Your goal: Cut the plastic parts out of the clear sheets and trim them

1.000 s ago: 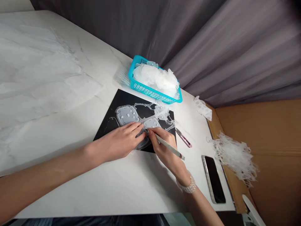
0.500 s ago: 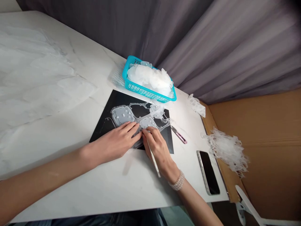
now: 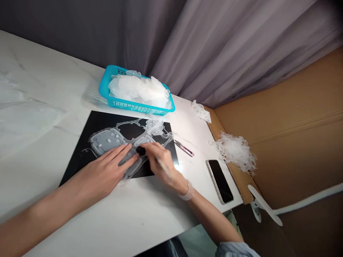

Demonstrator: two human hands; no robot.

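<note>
A translucent moulded sheet (image 3: pixel 104 139), with rounded panels and cut-out holes, lies on a black mat (image 3: pixel 89 123). My left hand (image 3: pixel 107 169) rests flat on its near part, fingers stretched out and pressing down. Beside those fingertips, my right hand (image 3: pixel 160 162) is closed round a slim pale pen-like tool (image 3: pixel 164 168). Its working tip is hidden by the fingers, and the tool is blurred. A dark opening in the sheet shows between the two hands.
Behind the mat stands a blue basket (image 3: pixel 134 106) of translucent pieces. To the right are thread snips (image 3: pixel 184 148), a phone (image 3: pixel 220 181), a crumpled clear piece (image 3: pixel 200 111) and a heap of stringy offcuts (image 3: pixel 235 151). Clear sheets (image 3: pixel 26 116) lie far left, beyond them a curtain.
The camera has turned right, so everything sits further left. My right hand has come away slightly from the left fingertips, and a dark opening now shows between them. Left hand stays on the sheet.
</note>
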